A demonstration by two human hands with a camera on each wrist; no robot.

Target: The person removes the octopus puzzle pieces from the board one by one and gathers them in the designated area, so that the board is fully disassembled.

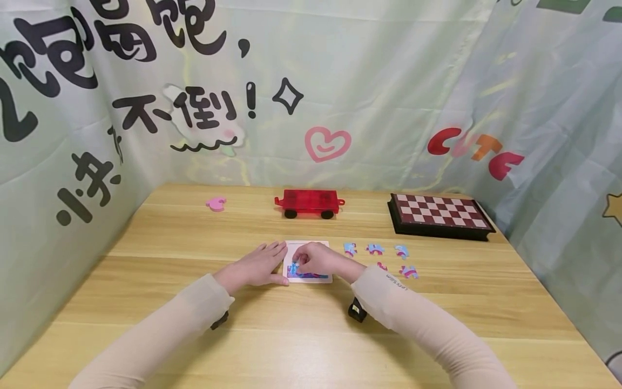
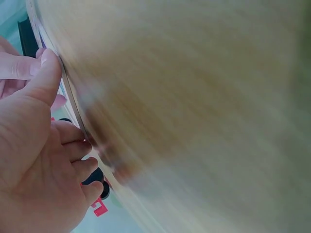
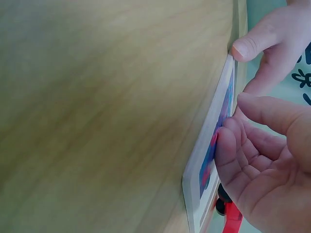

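Note:
A small white-framed puzzle board [image 1: 307, 281] lies flat on the table, with blue and purple pieces along its near side. My left hand [image 1: 259, 265] rests at its left edge, fingers straight and thumb at the near left corner. Over the board is my right hand [image 1: 318, 258], its curled fingers and thumb brought together at a light blue puzzle piece [image 1: 293, 268] on the left side. In the right wrist view, the fingertips [image 3: 226, 141] are right at the board's surface, and the hand covers much of it. Several loose puzzle pieces [image 1: 375, 248] lie right of the board.
At the back stands a red toy wagon [image 1: 310, 201] with black wheels. A checkered board-game box [image 1: 442, 213] sits at the back right, and a pink heart-like piece [image 1: 216, 203] at the back left. A printed curtain [image 1: 379, 108] encloses the wooden table [image 1: 291, 346].

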